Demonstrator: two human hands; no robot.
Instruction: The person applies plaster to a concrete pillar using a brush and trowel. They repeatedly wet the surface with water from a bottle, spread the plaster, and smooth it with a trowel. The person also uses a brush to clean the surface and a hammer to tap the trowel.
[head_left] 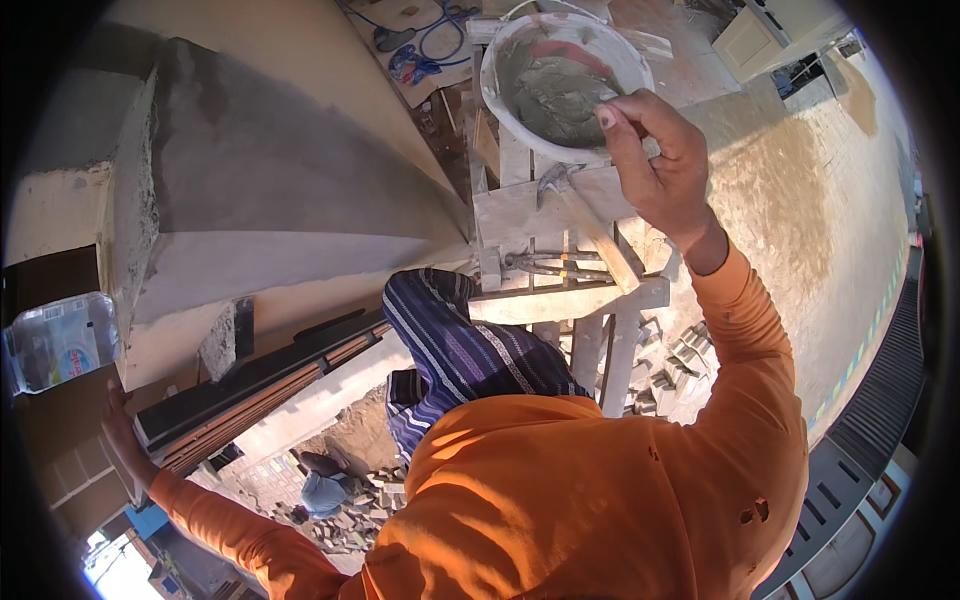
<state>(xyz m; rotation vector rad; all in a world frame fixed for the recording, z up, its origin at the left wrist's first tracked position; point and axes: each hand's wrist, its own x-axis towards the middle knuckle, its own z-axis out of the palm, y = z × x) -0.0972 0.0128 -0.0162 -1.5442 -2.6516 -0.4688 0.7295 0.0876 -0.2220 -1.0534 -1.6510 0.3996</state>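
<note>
My right hand (662,165) is closed in a pinch at the near right rim of a white bucket (490,85). Wet grey mortar (555,95) lies inside the bucket; whatever the fingers grip there is too hidden to name. Below the bucket, a claw hammer (600,230) with a wooden handle rests across the planks. Pliers-like metal tools (560,265) lie beside it. Far to the left, my left hand (122,425) reaches up against the wall's lower edge, fingers stretched out, with a clear plastic bottle (65,343) just above it.
Freshly plastered grey wall (290,150) fills the left. Wooden scaffold planks (545,300) stand in front of me, high above ground with scattered bricks (685,365). A person (325,490) is down below. A blue hose (440,40) lies at the top.
</note>
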